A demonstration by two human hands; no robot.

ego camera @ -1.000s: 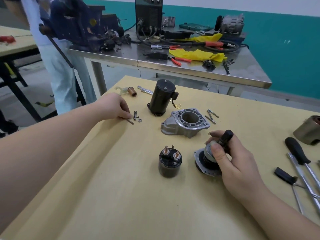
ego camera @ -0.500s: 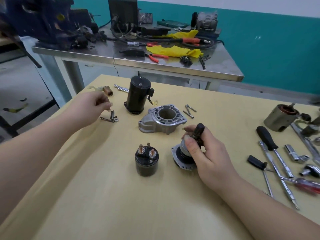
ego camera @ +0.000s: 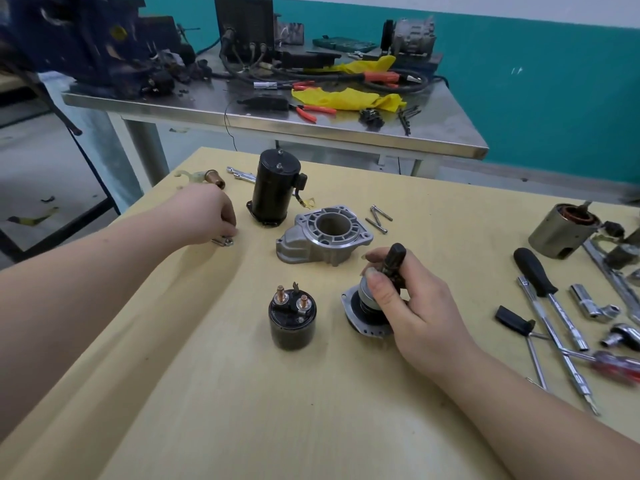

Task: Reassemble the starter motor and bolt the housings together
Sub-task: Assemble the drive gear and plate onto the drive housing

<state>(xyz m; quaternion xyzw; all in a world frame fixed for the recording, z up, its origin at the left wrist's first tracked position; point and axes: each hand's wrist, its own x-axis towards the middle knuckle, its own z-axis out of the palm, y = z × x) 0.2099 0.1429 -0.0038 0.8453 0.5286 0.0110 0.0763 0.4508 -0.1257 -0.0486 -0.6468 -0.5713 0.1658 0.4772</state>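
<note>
Parts count on the yellow bench [ego camera: 242, 393]: one black motor body [ego camera: 273, 188], standing upright at the far side; one cast aluminium nose housing [ego camera: 323, 237], just right of and nearer than the motor body, bore facing up; one solenoid [ego camera: 292, 315], upright, two copper studs on top; one drive assembly with end plate [ego camera: 363, 315], just right of the solenoid. Two long through bolts [ego camera: 379, 218] lie crossed beside the housing, on its far right. Small fasteners [ego camera: 223, 241] at the left: a nut and at least one short screw visible, rest hidden under the fingers (count uncertain). One copper bushing [ego camera: 214, 179] at the far left edge.

Left hand [ego camera: 207, 216]: fingers curled down onto the small fasteners, fingertips touching them; whether a piece is actually pinched cannot be told. Right hand [ego camera: 412, 306]: clenched around a black-handled tool [ego camera: 393, 261], which stands on top of the drive assembly.

Tools at the right, apart from the work: two black-handled drivers [ego camera: 533, 271], one red-handled screwdriver [ego camera: 620, 367] (blurred), several sockets and extension bars. One second field housing [ego camera: 564, 230], copper windings showing, at the far right.

Versus half a second ago: left hand was raised just above the fasteners, now lowered onto them. Right hand's hold on the tool unchanged. Motor body, housing and solenoid keep the same arrangement.
</note>
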